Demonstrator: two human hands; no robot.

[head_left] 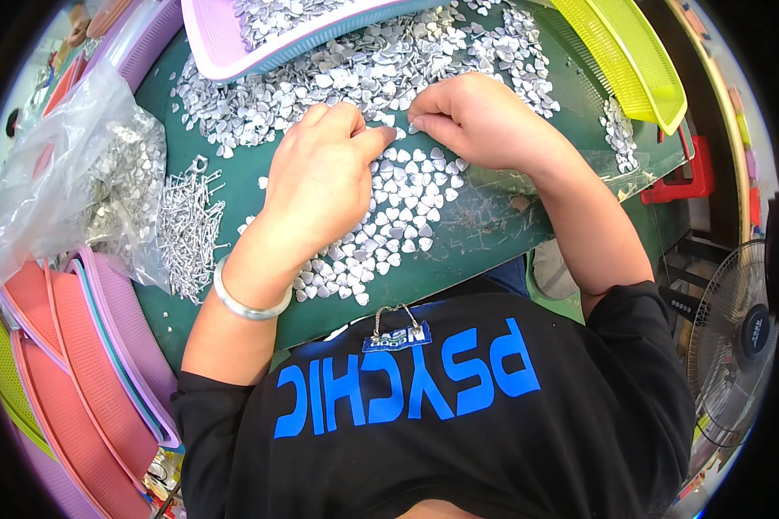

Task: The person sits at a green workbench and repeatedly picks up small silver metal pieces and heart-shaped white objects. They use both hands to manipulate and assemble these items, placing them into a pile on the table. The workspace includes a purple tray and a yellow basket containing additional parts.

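Small silver heart-shaped pieces (pixel 398 195) lie in a loose single layer on the green tabletop, near the front edge. Behind them, a large heap of the same hearts (pixel 337 78) spreads across the table. My left hand (pixel 320 169), with a pale bangle (pixel 249 303) on its wrist, is closed, its fingertips down among the hearts between heap and layer; what it pinches is too small to make out. Close by on the right, my right hand (pixel 480 121) is closed too, thumb and forefinger pinching what looks like one heart-shaped piece at their tips.
A pink basket nested in a blue one (pixel 234 65) stands on the heap. At left are a clear plastic bag (pixel 104 164) of hearts and a pile of silver chain-like pieces (pixel 190 229). Coloured baskets (pixel 86 363) stack at lower left; a yellow-green basket (pixel 640 69) and fan (pixel 736 337) are right.
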